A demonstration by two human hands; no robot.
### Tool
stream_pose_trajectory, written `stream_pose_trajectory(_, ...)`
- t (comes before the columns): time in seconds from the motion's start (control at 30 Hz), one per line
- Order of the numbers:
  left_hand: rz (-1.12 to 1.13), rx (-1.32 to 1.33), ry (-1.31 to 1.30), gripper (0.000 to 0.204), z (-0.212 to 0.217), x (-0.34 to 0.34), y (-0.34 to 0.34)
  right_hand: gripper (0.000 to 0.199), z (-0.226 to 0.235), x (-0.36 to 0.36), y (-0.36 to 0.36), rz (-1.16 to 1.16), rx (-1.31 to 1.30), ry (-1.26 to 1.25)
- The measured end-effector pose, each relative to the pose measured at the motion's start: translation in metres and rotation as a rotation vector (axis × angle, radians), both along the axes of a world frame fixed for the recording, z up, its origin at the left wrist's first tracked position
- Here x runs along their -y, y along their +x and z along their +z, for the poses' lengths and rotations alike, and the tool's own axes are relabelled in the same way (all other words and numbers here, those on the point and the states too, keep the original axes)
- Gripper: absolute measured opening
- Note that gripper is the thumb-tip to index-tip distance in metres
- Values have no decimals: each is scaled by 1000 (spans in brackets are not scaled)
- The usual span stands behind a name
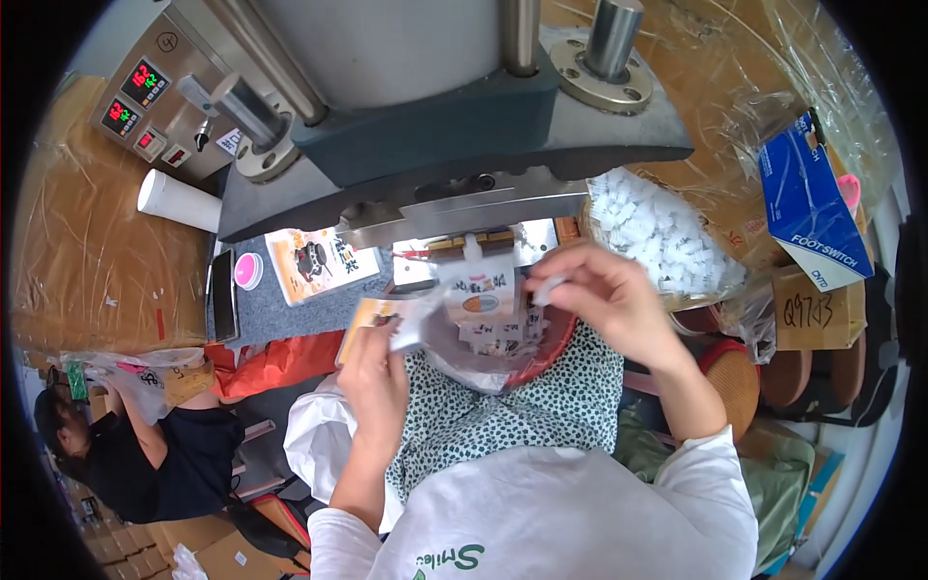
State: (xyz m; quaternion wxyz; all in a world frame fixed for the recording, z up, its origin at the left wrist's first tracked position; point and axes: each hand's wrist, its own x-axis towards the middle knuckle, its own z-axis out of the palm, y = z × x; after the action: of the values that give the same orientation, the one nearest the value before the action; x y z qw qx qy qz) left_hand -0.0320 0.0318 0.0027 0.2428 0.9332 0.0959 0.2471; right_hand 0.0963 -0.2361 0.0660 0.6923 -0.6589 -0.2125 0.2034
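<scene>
My left hand [372, 382] is closed on a flat printed pouch [365, 317], white and orange, held left of the machine's jaws. Between the thumb and fingers of my right hand [614, 300] is a small white plastic spout [548, 289]. Another printed pouch [480, 286] hangs below the metal jaws [483, 208] of the press, with a white spout [472, 248] at its top. Under it, a reddish basin [559, 360] in my lap holds several more pouches. My right fingers are beside the hanging pouch, close to the basin's far right rim.
Right of the press lies a heap of white spouts [662, 237], with a blue box [812, 208] beyond. On the grey mat [362, 304] lie a printed pouch [319, 266], a pink-lidded jar [248, 271] and a phone [224, 295]. A co-worker [155, 445] is at the lower left.
</scene>
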Motion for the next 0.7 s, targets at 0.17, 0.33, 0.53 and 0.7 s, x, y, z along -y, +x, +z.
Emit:
stream_pose_trajectory(0.17,-90,19,-26,34,17,19,0,20,-12,-40,-5,87,335,-77)
stream_pose_trajectory(0.33,-279,-6,-203,24,9,27,1,24,-34,-44,-8,131,302,-39)
stream_pose_trajectory(0.53,-226,-381,-762,15,-18,39,28,38,-40,-35,-8,-203,430,-198)
stream_pose_trajectory(0.7,-186,-393,-1472,29,-24,35,67,25,-19,-8,-7,-210,461,-361)
